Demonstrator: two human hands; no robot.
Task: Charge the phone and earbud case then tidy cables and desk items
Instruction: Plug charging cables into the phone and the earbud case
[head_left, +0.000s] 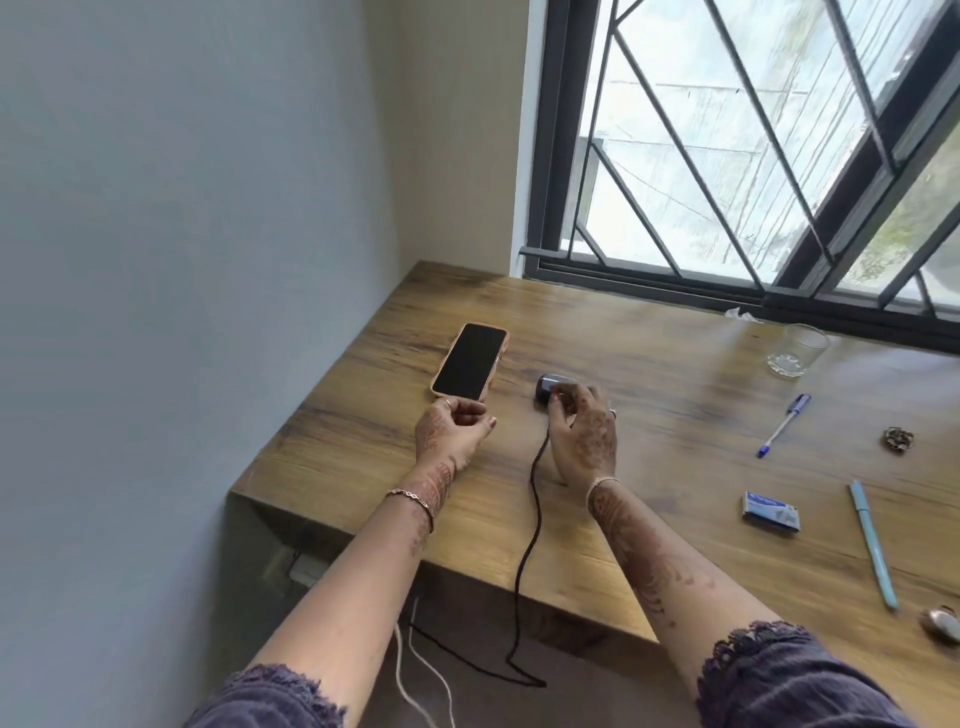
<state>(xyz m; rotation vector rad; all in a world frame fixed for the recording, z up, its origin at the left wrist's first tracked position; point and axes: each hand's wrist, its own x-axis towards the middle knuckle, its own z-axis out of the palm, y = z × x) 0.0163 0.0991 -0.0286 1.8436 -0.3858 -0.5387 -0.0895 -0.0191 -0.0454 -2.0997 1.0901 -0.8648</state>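
A phone in a peach case lies face up, screen dark, at the desk's far left. My left hand rests just below its near end with fingers loosely curled; I see nothing in it. A dark grey earbud case sits to the right of the phone. My right hand pinches the end of a black cable right at the case. That cable runs back over the desk's front edge. A white cable hangs below the desk.
On the wooden desk to the right lie a glass, a blue pen, a small blue box, a light-blue pen and a small brown object. A socket sits low on the left wall.
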